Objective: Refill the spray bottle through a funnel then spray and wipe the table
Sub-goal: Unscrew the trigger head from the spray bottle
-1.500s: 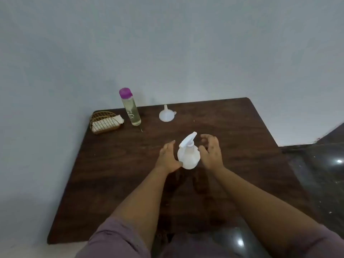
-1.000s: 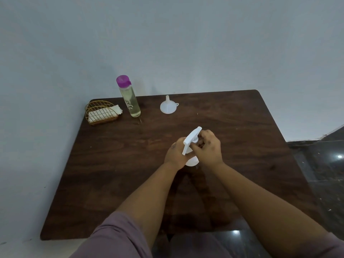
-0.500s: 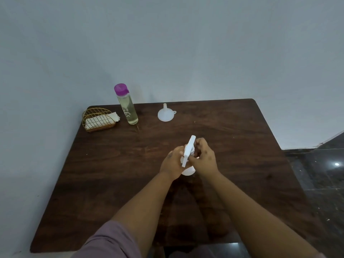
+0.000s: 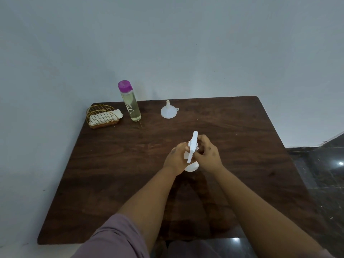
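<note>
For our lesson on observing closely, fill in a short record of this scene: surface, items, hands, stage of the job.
surface: dark wooden table
held item: white spray bottle, upright, sprayer head on
left hand: grips bottle body
right hand: at sprayer neck
far edge: funnel, mouth down; purple-capped bottle of pale liquid; wire basket of napkins
stage: refill not yet started

- Looks like a plain room in a home; which room cannot be told.
- Dark wooden table (image 4: 115, 174) set against a bare pale wall (image 4: 167, 43), beyond the hands.
- Glossy dark tiled floor (image 4: 323, 175) to their right.
- Wire napkin holder (image 4: 101, 116) far left of them.
</note>
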`<state>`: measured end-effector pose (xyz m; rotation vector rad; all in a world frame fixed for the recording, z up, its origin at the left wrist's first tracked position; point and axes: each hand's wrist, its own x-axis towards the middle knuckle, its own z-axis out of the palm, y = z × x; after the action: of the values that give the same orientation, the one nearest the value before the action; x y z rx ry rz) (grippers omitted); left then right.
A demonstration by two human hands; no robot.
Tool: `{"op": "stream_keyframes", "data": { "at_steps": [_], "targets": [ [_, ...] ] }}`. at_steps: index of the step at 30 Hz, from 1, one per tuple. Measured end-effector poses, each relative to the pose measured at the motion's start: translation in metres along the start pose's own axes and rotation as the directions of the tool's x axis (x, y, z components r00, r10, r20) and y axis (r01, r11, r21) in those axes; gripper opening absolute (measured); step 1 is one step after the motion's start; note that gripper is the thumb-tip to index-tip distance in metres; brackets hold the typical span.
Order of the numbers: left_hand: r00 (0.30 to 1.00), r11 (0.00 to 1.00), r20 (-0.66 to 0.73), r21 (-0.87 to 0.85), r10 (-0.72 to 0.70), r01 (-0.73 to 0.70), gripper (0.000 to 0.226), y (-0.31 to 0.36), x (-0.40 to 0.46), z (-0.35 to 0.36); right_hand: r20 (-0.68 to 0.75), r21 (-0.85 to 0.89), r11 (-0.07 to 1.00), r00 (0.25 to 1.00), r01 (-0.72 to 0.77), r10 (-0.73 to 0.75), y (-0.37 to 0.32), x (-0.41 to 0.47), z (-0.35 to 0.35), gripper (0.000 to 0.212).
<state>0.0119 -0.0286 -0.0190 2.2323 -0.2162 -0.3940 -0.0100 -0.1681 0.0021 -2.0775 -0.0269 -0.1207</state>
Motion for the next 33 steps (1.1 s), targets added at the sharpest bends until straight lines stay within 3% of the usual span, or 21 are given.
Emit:
{"op": "stream_keyframes", "data": {
  "at_steps": [2,5,8,11,13,15,18,21,24,27,30,33],
  "targets": [
    [1.0,1.0,0.007,0.007,-0.001,0.001,0.055,-0.004,0.003,0.003,0.142,0.039,0.999,0.989,-0.033,0.027,0.0,0.002,-0.01,0.028],
    [1.0,1.0,0.001,-0.001,0.012,-0.012,0.057,0.0,0.001,0.001,0.329,0.043,0.996,0.943,-0.076,0.057,0.0,0.008,-0.021,0.052],
    [1.0,0.999,0.006,-0.053,0.006,-0.005,0.05,0.002,-0.001,0.0,0.188,-0.004,1.0,0.982,-0.028,0.028,0.001,0.009,-0.011,0.07],
    [1.0,0.999,-0.007,-0.05,0.012,-0.013,0.056,-0.001,0.0,0.002,-0.005,-0.028,1.0,1.0,0.01,-0.01,0.005,0.005,0.004,0.045],
    [1.0,0.999,-0.006,-0.044,0.007,-0.008,0.054,-0.004,0.001,0.004,0.018,-0.031,0.999,0.999,0.038,-0.037,0.005,0.003,0.002,0.029],
    [1.0,0.999,-0.001,-0.05,0.01,-0.01,0.051,-0.003,0.0,0.004,0.157,0.023,1.0,0.988,0.006,-0.009,0.004,0.002,-0.009,0.025],
    [1.0,0.998,-0.012,-0.056,0.022,-0.023,0.051,0.0,-0.001,0.002,0.318,0.081,0.994,0.947,-0.067,0.038,0.003,0.007,-0.02,0.048],
    [1.0,0.996,0.008,-0.085,0.003,-0.002,0.043,0.002,-0.002,0.001,0.157,-0.016,0.999,0.987,-0.031,0.034,0.002,0.009,-0.01,0.059],
    [1.0,0.997,0.007,-0.073,0.0,0.0,0.051,0.003,-0.003,0.001,0.019,-0.02,1.0,1.0,-0.006,0.006,0.002,0.007,0.003,0.041],
    [1.0,0.998,0.011,-0.069,-0.005,0.006,0.05,-0.002,-0.001,0.004,0.148,0.057,0.998,0.989,-0.013,0.005,0.005,0.003,-0.006,0.027],
    [1.0,0.999,-0.008,-0.049,0.016,-0.016,0.052,0.002,-0.003,0.001,0.312,0.135,0.986,0.948,-0.102,0.056,0.002,0.002,-0.02,0.041],
    [1.0,0.999,0.008,-0.053,0.003,-0.002,0.045,0.004,-0.005,-0.001,0.141,0.027,0.999,0.99,-0.031,0.027,0.002,0.0,-0.007,0.06]
  ]
}}
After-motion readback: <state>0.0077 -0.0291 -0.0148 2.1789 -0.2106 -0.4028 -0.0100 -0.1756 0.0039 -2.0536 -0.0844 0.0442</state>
